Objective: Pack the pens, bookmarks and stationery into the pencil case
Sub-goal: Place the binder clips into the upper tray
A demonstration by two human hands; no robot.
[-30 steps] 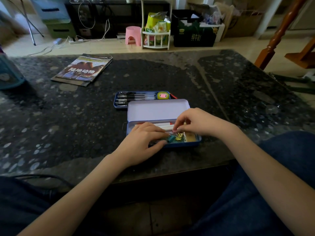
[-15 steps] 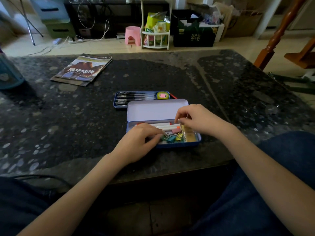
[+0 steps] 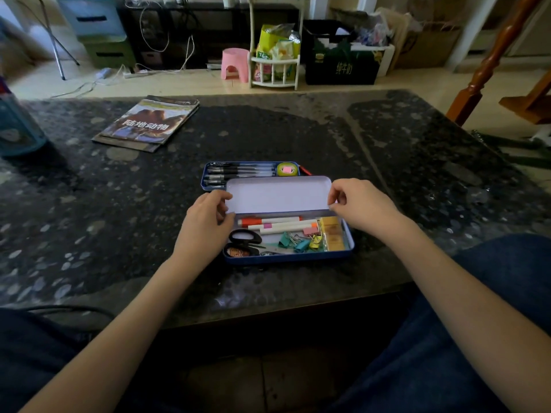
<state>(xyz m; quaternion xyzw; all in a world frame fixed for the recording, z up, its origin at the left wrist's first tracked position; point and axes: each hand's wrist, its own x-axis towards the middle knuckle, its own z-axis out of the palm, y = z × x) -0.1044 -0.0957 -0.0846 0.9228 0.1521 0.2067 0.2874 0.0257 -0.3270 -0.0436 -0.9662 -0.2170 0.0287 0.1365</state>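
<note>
A blue tin pencil case (image 3: 286,258) lies open near the table's front edge, its pale lid (image 3: 278,194) tilted up behind it. Inside are white markers (image 3: 277,225) with orange ends, black-handled scissors (image 3: 245,237), coloured binder clips (image 3: 299,242) and a yellow pad (image 3: 334,233). My left hand (image 3: 205,225) pinches the lid's left end. My right hand (image 3: 362,204) pinches its right end. Behind the lid sits a blue inner tray (image 3: 208,177) with black pens (image 3: 242,171) and a yellow tape roll (image 3: 287,169).
A magazine (image 3: 149,123) lies on the dark speckled table (image 3: 417,162) at the back left, a teal container (image 3: 16,126) at the far left edge. Beyond the table stand a pink stool (image 3: 235,64), a white rack and a dark box. Wooden furniture is at the right.
Both hands have left the inside of the case and moved up and apart to the two ends of the lid. The contents now lie uncovered.
</note>
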